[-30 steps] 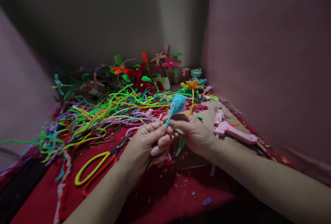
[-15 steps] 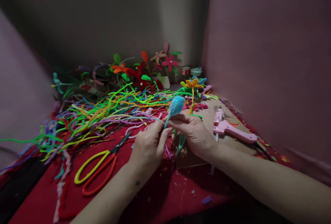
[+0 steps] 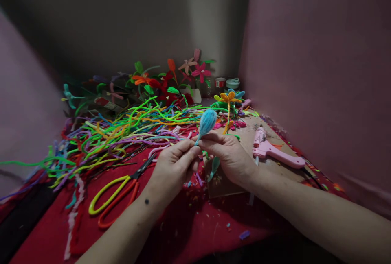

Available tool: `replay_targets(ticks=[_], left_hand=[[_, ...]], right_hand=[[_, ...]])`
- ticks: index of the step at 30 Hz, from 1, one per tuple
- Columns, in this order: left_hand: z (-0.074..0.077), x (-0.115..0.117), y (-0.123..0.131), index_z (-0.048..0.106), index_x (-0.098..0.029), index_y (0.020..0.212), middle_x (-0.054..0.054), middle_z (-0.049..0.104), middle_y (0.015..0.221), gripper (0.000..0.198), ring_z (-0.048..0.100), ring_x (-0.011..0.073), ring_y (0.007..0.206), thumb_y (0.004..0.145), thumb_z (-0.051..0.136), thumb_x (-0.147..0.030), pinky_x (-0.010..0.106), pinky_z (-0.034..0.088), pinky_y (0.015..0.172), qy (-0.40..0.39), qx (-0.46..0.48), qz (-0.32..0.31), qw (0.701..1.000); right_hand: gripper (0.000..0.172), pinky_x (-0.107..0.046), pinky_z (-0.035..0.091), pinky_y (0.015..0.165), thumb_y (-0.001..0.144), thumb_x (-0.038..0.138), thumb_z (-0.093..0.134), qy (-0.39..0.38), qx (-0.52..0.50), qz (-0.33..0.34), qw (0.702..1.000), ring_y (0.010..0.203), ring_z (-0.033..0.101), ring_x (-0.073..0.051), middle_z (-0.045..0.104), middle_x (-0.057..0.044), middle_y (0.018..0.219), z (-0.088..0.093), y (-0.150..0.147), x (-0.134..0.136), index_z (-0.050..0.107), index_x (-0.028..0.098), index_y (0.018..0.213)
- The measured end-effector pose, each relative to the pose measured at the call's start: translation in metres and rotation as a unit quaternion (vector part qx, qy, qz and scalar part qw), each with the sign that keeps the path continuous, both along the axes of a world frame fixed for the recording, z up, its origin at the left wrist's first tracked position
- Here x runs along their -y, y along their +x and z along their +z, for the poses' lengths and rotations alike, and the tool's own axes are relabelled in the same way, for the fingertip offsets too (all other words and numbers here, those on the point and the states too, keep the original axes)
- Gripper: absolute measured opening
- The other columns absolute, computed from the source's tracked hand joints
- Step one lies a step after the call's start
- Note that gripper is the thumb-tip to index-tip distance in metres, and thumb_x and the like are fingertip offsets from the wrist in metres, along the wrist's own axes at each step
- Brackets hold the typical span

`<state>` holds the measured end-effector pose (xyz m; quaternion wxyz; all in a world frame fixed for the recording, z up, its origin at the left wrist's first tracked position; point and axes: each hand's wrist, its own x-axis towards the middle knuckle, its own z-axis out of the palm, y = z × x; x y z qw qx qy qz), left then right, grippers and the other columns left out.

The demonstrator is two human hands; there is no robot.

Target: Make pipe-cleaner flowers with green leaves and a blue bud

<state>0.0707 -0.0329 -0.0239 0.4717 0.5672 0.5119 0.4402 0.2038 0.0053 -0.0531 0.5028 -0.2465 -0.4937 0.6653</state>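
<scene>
Between my hands, in the middle of the head view, is a light-blue pipe-cleaner flower bud [image 3: 208, 121], its rounded head up and its thin twisted stem down. My left hand [image 3: 176, 162] pinches the stem with thumb and forefinger. Just under the head, the fingertips of my right hand [image 3: 226, 154] are also closed on the stem. A small teal pipe-cleaner piece [image 3: 214, 167] shows below my right hand, over the cardboard. Scissors [image 3: 122, 195] with one yellow and one red handle loop lie left of my left hand.
A pink glue gun [image 3: 269, 150] rests on a cardboard sheet [image 3: 229, 188] at right. Loose pipe cleaners [image 3: 122, 129] spread over the red cloth [image 3: 195, 231] at left. Finished pipe-cleaner flowers [image 3: 200, 73] and a lidded jar [image 3: 232, 84] stand at the back.
My left wrist has turned and the left hand has shifted slightly left, its fingers at a new angle on the stem. The bud has turned a little; both hands still hold it.
</scene>
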Motion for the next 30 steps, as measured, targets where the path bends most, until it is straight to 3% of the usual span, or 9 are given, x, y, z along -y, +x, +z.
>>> replay_targets(ticks=[7, 13, 17, 22, 25, 30], left_hand=[[0.000, -0.001, -0.006, 0.055, -0.015, 0.066, -0.005, 0.047, 0.047, 0.022, 0.034, 0.0026, 0.035, 0.080, 0.058, -0.031, 0.016, 0.021, 0.036, -0.063, 0.112, -0.055, 0.990], [-0.004, -0.003, -0.007, 0.058, -0.015, 0.071, -0.007, 0.042, 0.041, 0.019, 0.025, 0.0009, 0.030, 0.081, 0.058, -0.031, 0.014, 0.018, 0.033, -0.121, 0.213, -0.099, 0.965], [-0.007, -0.005, -0.008, 0.060, -0.014, 0.072, -0.008, 0.039, 0.037, 0.018, 0.019, 0.0006, 0.029, 0.082, 0.057, -0.030, 0.012, 0.019, 0.031, -0.132, 0.273, -0.142, 0.942], [-0.011, -0.006, -0.011, 0.061, -0.014, 0.073, -0.008, 0.037, 0.036, 0.020, 0.017, 0.0005, 0.028, 0.083, 0.056, -0.031, 0.011, 0.021, 0.029, -0.139, 0.302, -0.177, 0.927], [-0.010, -0.006, -0.012, 0.061, -0.014, 0.074, -0.008, 0.037, 0.037, 0.020, 0.017, 0.0009, 0.028, 0.083, 0.056, -0.031, 0.011, 0.020, 0.029, -0.132, 0.296, -0.170, 0.931], [-0.003, -0.006, -0.010, 0.058, -0.014, 0.073, -0.008, 0.041, 0.040, 0.022, 0.020, 0.0020, 0.030, 0.081, 0.057, -0.035, 0.014, 0.021, 0.031, -0.099, 0.257, -0.106, 0.955]], right_hand=[[0.003, -0.023, 0.038, 0.063, 0.072, 0.021, 0.068, -0.011, -0.041, 0.035, 0.998, 0.061, 0.046, -0.007, 0.060, 0.004, 0.070, 0.003, 0.000, 0.000, 0.070, 0.020, 0.073], [0.009, -0.024, 0.036, 0.062, 0.073, 0.018, 0.065, -0.023, -0.071, 0.079, 0.994, 0.054, 0.042, -0.007, 0.054, 0.005, 0.057, 0.006, 0.000, -0.002, 0.067, 0.017, 0.064], [0.004, -0.024, 0.034, 0.061, 0.071, 0.020, 0.068, -0.040, -0.080, 0.096, 0.991, 0.054, 0.043, -0.007, 0.055, 0.004, 0.057, 0.005, -0.001, -0.003, 0.068, 0.016, 0.069], [0.013, -0.021, 0.030, 0.054, 0.067, 0.025, 0.073, -0.074, -0.079, 0.112, 0.988, 0.054, 0.046, -0.006, 0.057, 0.003, 0.060, 0.001, -0.002, -0.005, 0.066, 0.015, 0.073], [0.016, -0.021, 0.031, 0.053, 0.065, 0.025, 0.075, -0.081, -0.068, 0.104, 0.989, 0.057, 0.048, -0.007, 0.059, 0.002, 0.065, 0.002, -0.004, -0.008, 0.066, 0.015, 0.074], [0.017, -0.022, 0.033, 0.053, 0.065, 0.027, 0.075, -0.079, -0.069, 0.100, 0.989, 0.052, 0.045, -0.007, 0.054, 0.004, 0.057, 0.009, -0.013, -0.013, 0.063, 0.015, 0.066]])
